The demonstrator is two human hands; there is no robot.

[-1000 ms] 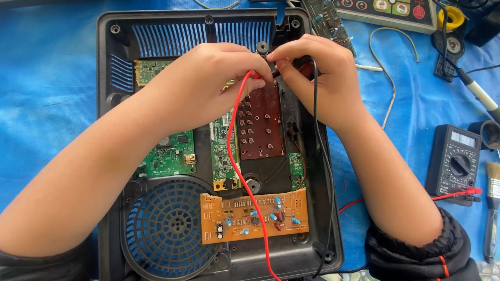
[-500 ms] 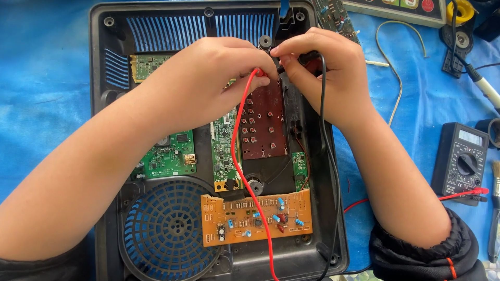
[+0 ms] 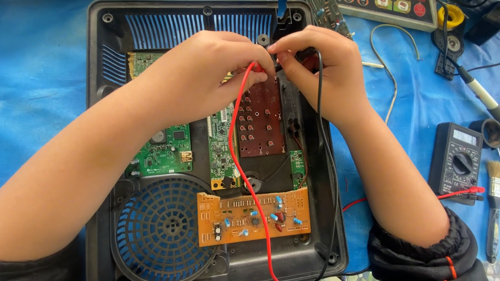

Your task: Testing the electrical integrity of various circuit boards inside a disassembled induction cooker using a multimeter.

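An opened black plastic device case (image 3: 99,104) lies on a blue sheet, with several circuit boards inside. My left hand (image 3: 208,73) pinches a red probe whose red lead (image 3: 245,171) trails down over the boards. My right hand (image 3: 323,67) grips a black probe with a black lead (image 3: 320,135) running along the case's right side. Both probe tips meet at the top of a dark red board (image 3: 260,122), hidden under my fingers. A green board (image 3: 164,151), a narrow green board (image 3: 221,151) and an orange board (image 3: 252,216) lie below.
A black multimeter (image 3: 458,164) rests at the right with the red lead plugged in. A brush (image 3: 492,208) lies beside it. A soldering iron (image 3: 476,88), a yellow roll (image 3: 450,15) and a control panel strip (image 3: 396,10) sit at the top right. A round fan grille (image 3: 161,229) fills the case's lower left.
The view has shifted slightly, so the case sits a little higher and further left in frame. Both hands stay at the top of the dark red board with the probes.
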